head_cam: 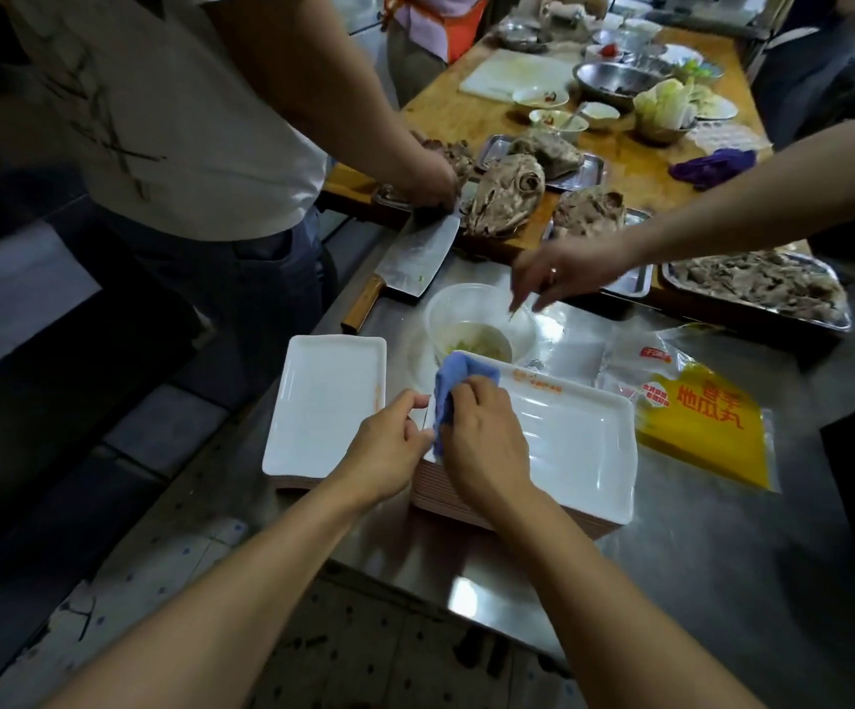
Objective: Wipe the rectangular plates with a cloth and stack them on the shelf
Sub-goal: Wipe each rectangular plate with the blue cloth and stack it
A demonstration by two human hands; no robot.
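Note:
A white rectangular plate (576,442) tops a tall stack on the steel counter, with orange print near its far rim. My right hand (484,440) presses a blue cloth (453,378) onto the plate's left end. My left hand (387,447) pinches the same plate's left edge, touching the cloth. A second, lower stack topped by another white rectangular plate (325,404) stands just to the left. No shelf is in view.
Behind the plates stands a clear plastic tub (481,319), with another person's hand (563,273) reaching over it. A cleaver (410,263) lies at the back left beside a standing person (185,120). A yellow food bag (706,422) lies on the right. Meat trays (757,286) fill the wooden table behind.

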